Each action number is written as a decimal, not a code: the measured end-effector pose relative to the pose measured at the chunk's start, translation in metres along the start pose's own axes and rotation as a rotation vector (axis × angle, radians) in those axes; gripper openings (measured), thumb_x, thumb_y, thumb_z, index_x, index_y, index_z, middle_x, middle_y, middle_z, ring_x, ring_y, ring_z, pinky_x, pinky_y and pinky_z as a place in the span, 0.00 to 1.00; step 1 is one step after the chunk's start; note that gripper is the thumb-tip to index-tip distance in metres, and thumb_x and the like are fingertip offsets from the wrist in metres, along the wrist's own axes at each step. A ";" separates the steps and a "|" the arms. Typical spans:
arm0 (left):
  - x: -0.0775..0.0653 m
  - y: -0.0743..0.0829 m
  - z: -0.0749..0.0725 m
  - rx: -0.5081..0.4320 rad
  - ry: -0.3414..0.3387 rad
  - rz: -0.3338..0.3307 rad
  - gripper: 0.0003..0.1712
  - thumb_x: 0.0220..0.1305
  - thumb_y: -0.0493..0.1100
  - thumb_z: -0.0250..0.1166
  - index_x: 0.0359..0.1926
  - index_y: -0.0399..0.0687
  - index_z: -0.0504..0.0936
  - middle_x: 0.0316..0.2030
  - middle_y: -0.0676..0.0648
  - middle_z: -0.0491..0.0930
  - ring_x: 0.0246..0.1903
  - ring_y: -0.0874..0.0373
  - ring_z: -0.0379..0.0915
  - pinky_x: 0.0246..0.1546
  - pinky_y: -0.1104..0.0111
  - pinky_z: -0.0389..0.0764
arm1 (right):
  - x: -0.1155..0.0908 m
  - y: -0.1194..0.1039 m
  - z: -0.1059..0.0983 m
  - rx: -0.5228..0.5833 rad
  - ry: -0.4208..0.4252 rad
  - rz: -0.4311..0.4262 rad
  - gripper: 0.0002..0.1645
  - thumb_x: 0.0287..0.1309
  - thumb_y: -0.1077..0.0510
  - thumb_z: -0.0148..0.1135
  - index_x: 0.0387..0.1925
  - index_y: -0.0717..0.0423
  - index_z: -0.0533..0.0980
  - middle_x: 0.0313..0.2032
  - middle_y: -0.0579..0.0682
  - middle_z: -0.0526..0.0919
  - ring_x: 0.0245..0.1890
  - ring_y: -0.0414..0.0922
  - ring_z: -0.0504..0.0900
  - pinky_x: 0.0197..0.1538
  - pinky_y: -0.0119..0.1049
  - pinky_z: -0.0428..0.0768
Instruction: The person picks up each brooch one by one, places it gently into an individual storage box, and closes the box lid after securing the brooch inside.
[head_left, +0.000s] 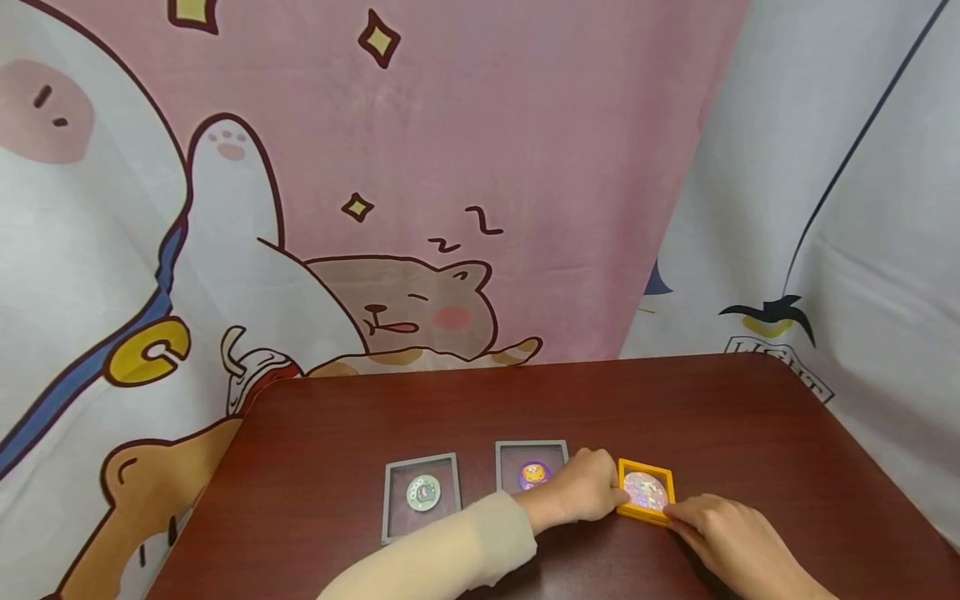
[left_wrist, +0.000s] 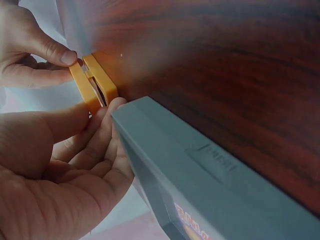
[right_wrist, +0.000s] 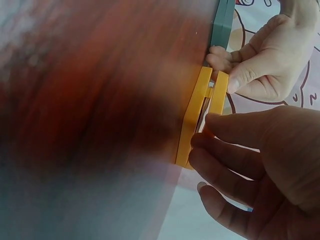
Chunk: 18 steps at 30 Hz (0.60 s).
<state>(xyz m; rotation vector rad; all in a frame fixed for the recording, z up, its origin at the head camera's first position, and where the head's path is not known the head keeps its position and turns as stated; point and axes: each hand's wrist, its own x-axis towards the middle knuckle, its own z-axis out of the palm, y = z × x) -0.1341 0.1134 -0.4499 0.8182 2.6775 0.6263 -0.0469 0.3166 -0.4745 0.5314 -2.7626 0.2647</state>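
A square yellow display case (head_left: pixel 643 516) stands on the table, with a round, glittery, iridescent badge (head_left: pixel 647 490) inside it. Both wrist views show its two frame halves (left_wrist: pixel 102 77) slightly apart, with a gap along the side. My left hand (head_left: pixel 587 487) pinches the case's left side, thumb on the upper half and fingertips by the lower. At the lower right corner, my right hand (head_left: pixel 731 533) pinches the frame between thumb and fingers; the right wrist view shows this hand (right_wrist: pixel 260 150) close up. Beneath my left forearm and hand, a grey display case (head_left: pixel 531 442) holds a purple-and-yellow badge (head_left: pixel 534 474).
Further left lies another grey case (head_left: pixel 386 500) with a pale green round badge (head_left: pixel 423 492); my left sleeve (head_left: pixel 450 546) passes over its lower corner. The brown wooden table (head_left: pixel 600 400) ends at a cartoon-printed curtain (head_left: pixel 525 167) behind.
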 end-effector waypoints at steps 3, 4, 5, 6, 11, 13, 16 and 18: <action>0.000 -0.001 0.000 -0.012 -0.004 0.003 0.36 0.68 0.49 0.73 0.06 0.52 0.67 0.05 0.59 0.57 0.09 0.69 0.50 0.11 0.75 0.56 | 0.001 0.000 -0.001 0.005 -0.035 0.012 0.11 0.46 0.59 0.83 0.33 0.46 0.89 0.28 0.31 0.82 0.28 0.29 0.77 0.29 0.34 0.80; 0.000 -0.001 0.000 -0.015 -0.003 0.006 0.36 0.68 0.49 0.74 0.06 0.52 0.67 0.05 0.59 0.57 0.09 0.69 0.50 0.11 0.75 0.56 | 0.001 0.000 -0.002 0.005 -0.035 0.011 0.11 0.46 0.59 0.83 0.33 0.46 0.89 0.28 0.30 0.82 0.28 0.29 0.77 0.29 0.34 0.80; -0.001 -0.002 0.000 -0.019 -0.002 0.011 0.36 0.68 0.49 0.74 0.06 0.52 0.67 0.05 0.59 0.57 0.09 0.70 0.50 0.11 0.75 0.56 | 0.001 0.000 -0.002 0.006 -0.043 0.012 0.11 0.47 0.59 0.83 0.33 0.46 0.89 0.28 0.30 0.82 0.28 0.29 0.77 0.29 0.34 0.80; -0.001 -0.003 0.000 -0.026 -0.002 0.019 0.36 0.68 0.48 0.74 0.06 0.52 0.67 0.05 0.59 0.57 0.09 0.70 0.49 0.11 0.75 0.55 | 0.002 0.000 -0.002 0.004 -0.047 0.008 0.11 0.47 0.59 0.83 0.34 0.46 0.89 0.28 0.30 0.82 0.28 0.29 0.78 0.30 0.34 0.80; -0.008 -0.007 -0.006 -0.063 0.014 0.093 0.32 0.69 0.46 0.72 0.08 0.50 0.73 0.06 0.60 0.59 0.09 0.72 0.50 0.12 0.77 0.58 | 0.004 0.001 -0.006 -0.010 -0.079 0.027 0.11 0.48 0.57 0.83 0.35 0.44 0.89 0.30 0.31 0.83 0.30 0.30 0.79 0.31 0.35 0.81; -0.012 -0.010 -0.012 -0.086 0.031 0.119 0.27 0.71 0.45 0.70 0.12 0.50 0.80 0.07 0.61 0.61 0.09 0.73 0.53 0.12 0.78 0.60 | 0.005 0.001 -0.009 -0.007 -0.102 0.059 0.10 0.50 0.55 0.82 0.35 0.43 0.89 0.30 0.31 0.84 0.30 0.30 0.79 0.31 0.35 0.81; -0.020 -0.019 -0.023 -0.133 0.072 0.168 0.20 0.74 0.43 0.67 0.21 0.48 0.86 0.10 0.61 0.67 0.10 0.73 0.57 0.14 0.79 0.65 | 0.009 0.000 -0.015 0.009 -0.127 0.119 0.09 0.53 0.53 0.81 0.36 0.44 0.88 0.32 0.33 0.85 0.31 0.33 0.81 0.33 0.38 0.83; -0.027 -0.028 -0.031 -0.143 0.128 0.207 0.15 0.75 0.43 0.65 0.29 0.47 0.90 0.16 0.60 0.75 0.16 0.74 0.65 0.20 0.80 0.69 | 0.010 0.001 -0.019 0.024 -0.132 0.158 0.10 0.55 0.51 0.80 0.39 0.45 0.88 0.35 0.36 0.86 0.34 0.37 0.83 0.35 0.43 0.85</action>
